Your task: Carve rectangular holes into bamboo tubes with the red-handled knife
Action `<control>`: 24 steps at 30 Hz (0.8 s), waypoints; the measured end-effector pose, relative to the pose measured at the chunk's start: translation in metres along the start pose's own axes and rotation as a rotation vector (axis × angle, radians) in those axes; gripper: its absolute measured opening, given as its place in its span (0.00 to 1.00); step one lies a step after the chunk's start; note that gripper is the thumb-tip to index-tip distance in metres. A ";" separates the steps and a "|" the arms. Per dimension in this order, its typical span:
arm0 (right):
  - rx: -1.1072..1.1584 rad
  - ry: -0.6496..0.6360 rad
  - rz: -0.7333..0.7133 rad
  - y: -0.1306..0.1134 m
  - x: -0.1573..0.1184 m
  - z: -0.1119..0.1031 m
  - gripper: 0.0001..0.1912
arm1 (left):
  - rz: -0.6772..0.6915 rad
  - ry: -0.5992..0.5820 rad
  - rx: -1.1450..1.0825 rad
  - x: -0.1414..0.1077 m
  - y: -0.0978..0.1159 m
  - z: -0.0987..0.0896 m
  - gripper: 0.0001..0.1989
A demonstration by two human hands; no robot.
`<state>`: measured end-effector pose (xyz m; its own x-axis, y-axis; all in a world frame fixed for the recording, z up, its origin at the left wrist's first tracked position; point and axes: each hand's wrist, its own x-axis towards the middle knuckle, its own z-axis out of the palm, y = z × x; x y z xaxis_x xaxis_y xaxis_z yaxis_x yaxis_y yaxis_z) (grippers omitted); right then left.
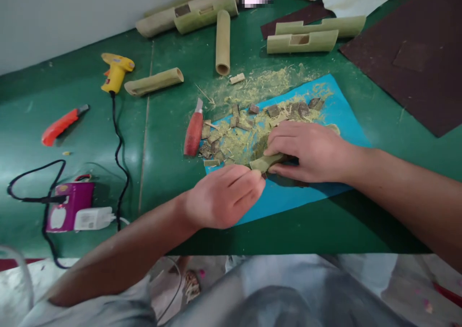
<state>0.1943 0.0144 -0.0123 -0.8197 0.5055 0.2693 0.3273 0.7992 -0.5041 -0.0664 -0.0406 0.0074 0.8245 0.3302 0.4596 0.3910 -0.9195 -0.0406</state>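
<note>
My right hand (306, 151) is closed around a green bamboo piece (266, 163), low over a blue sheet (267, 204). At the left end of this piece, my left hand (227, 194) is closed in a pinch on its tip; the fingers hide anything smaller there. A pale bamboo end (332, 128) shows behind the right hand, and I cannot tell if it is the same piece. Greenish shavings (241, 144) and several brown chips (273, 111) are scattered over the sheet. Left of them lies a red-handled knife (194, 129), blade pointing away.
Cut bamboo tubes (223, 43) lie at the back, with notched ones (302, 43) at the back right. On the left are a yellow glue gun (117, 71), an orange utility knife (63, 124), a purple box (72, 206), a white adapter (94, 218) and cords. Dark brown sheets (411, 62) cover the right.
</note>
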 end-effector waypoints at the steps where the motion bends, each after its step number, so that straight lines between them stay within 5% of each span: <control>1: 0.002 -0.009 0.008 0.000 0.000 0.000 0.10 | -0.002 0.007 0.023 0.000 0.000 0.000 0.09; 4: 0.011 -0.030 0.032 -0.001 0.001 -0.001 0.09 | -0.075 0.007 0.057 0.000 0.000 -0.001 0.06; 24: 0.027 -0.019 0.015 -0.001 0.002 -0.001 0.09 | -0.003 0.033 0.056 -0.004 -0.005 0.002 0.07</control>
<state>0.1930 0.0151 -0.0103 -0.8234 0.5112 0.2462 0.3271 0.7822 -0.5302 -0.0704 -0.0372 0.0044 0.8095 0.3247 0.4891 0.4163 -0.9050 -0.0882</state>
